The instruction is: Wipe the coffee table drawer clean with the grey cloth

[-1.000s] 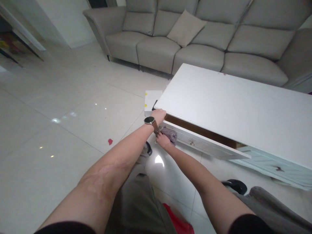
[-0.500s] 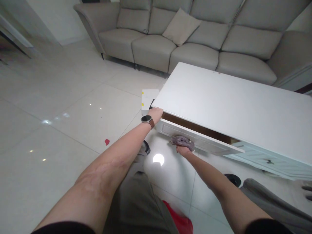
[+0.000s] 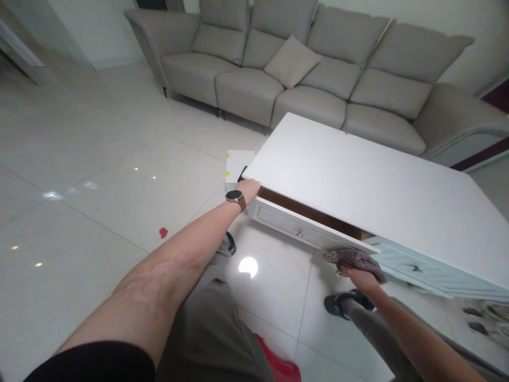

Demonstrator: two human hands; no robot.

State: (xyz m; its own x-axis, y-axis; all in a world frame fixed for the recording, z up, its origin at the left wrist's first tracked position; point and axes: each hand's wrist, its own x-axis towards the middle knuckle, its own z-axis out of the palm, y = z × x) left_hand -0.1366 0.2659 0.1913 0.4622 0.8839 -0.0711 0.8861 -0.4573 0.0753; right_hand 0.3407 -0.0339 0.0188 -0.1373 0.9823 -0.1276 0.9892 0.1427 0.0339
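Observation:
A white coffee table (image 3: 358, 175) has a drawer (image 3: 278, 216) pulled partly out, with a small metal knob (image 3: 299, 234) on its front. My left hand (image 3: 249, 189), wearing a watch (image 3: 235, 197) at the wrist, is closed round the drawer's left end beside the tabletop corner; its fingertips are partly hidden. Bunched in my right hand (image 3: 361, 278) is a grey-purple cloth (image 3: 356, 259), pressed against the right end of the drawer front. The drawer's inside shows only as a narrow brown gap.
Behind the table stands a long grey sofa (image 3: 246, 90) with a loose cushion (image 3: 292, 61). A white box (image 3: 239, 159) sits by the table's left end. A red scrap (image 3: 163, 232) lies on the tiled floor (image 3: 99, 143). Something red (image 3: 278, 361) is beneath me, between my legs.
My right hand has slid the cloth rightward along the drawer front, from the knob to the right end, uncovering the knob. My left hand keeps its place on the drawer. The view has shifted slightly.

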